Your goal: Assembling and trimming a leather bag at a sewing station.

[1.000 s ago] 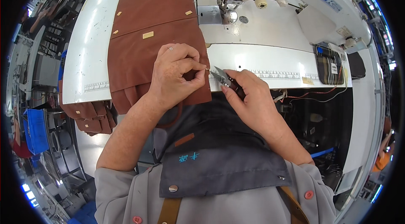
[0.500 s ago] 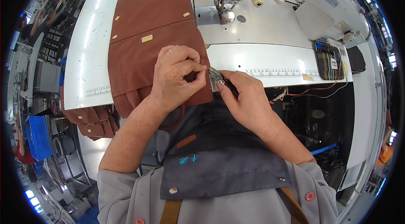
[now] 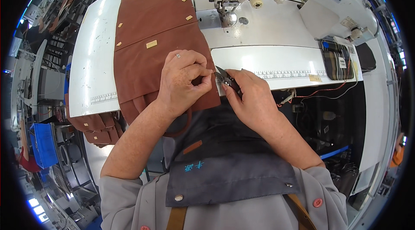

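Note:
A brown leather-like bag piece (image 3: 151, 72) with handles and small tan tabs lies over the white table's front edge. Above its right edge, my left hand (image 3: 181, 80) is closed, thumb and forefinger pinched together; whatever sits between the tips is too small to make out. My right hand (image 3: 255, 98) is wrapped round dark-handled thread snips (image 3: 227, 80). Their blades are parted and point up and left, just beside the left fingertips.
A white sewing machine (image 3: 337, 3) stands at the back right, its presser foot area beside the bag piece. A plaid pouch (image 3: 335, 63) lies at the table's right. More brown pieces (image 3: 97, 128) hang below the left edge. A blue crate (image 3: 44, 143) stands far left.
The snips' blades have spread apart near the left fingertips. Both hands keep almost the same place. The whole view has shifted slightly.

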Tool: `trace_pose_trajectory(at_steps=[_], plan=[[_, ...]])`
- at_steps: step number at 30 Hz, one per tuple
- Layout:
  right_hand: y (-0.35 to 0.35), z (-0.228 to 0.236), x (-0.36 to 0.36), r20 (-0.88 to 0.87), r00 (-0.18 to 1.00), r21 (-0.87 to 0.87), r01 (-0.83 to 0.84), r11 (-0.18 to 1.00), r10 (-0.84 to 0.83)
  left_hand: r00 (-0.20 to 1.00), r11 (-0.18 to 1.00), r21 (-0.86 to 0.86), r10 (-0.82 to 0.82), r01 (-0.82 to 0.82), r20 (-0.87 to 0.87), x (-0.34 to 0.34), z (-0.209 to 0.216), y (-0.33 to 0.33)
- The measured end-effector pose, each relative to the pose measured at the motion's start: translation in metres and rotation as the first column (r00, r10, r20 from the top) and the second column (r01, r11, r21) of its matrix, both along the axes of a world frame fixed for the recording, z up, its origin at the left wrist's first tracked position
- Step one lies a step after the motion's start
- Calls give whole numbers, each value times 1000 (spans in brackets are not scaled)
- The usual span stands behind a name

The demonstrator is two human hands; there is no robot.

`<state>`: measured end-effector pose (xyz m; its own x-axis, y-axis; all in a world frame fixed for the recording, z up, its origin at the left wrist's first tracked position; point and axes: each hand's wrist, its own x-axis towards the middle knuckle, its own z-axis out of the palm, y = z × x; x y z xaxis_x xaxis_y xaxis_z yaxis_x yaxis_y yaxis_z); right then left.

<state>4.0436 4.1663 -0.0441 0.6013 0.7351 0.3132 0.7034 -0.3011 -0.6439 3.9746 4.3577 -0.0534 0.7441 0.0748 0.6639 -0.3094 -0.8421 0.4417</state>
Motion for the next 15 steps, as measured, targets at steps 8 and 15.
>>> trace_pose_trajectory(at_steps=[8,15], plan=[[-4,3,4,-8,1000,-18,8,1000,-8,1000,1000,19,1,0,-14,3,0,-3],[-6,4,7,14,999,-38,45,998,-45,999,998,65,4,-1,-53,5,2,-6]])
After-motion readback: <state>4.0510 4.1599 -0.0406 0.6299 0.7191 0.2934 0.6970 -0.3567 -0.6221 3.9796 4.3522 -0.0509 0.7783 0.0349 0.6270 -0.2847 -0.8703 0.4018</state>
